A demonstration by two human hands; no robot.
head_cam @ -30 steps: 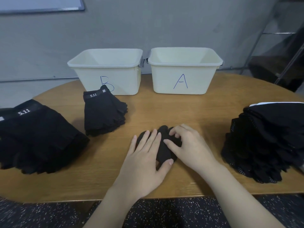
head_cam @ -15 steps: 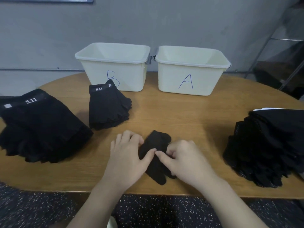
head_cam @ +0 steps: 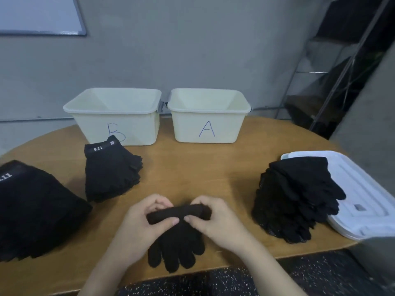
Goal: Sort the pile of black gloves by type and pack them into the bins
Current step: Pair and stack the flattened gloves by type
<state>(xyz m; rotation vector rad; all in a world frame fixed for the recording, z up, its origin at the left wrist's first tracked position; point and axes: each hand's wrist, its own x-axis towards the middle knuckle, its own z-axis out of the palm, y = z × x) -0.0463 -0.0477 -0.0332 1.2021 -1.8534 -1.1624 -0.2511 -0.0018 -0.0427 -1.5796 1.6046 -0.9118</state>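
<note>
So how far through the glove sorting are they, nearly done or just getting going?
Early days, it seems. Done: a small stack of 5.11 gloves sits in front of bin B. In hand: the left hand and right hand grip the cuff of one knit glove. Left: big piles at the left edge and on the right, and both bin B and bin A look empty.

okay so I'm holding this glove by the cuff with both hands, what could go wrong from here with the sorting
1. The glove gripped by your left hand and right hand shows no label, and everything is black, so it could land with the wrong type.
2. Its fingers hang at the table edge; if it slips, it may fall to the floor.
3. The small 5.11 stack leans against bin B, so a reach for that bin may topple it.
</note>
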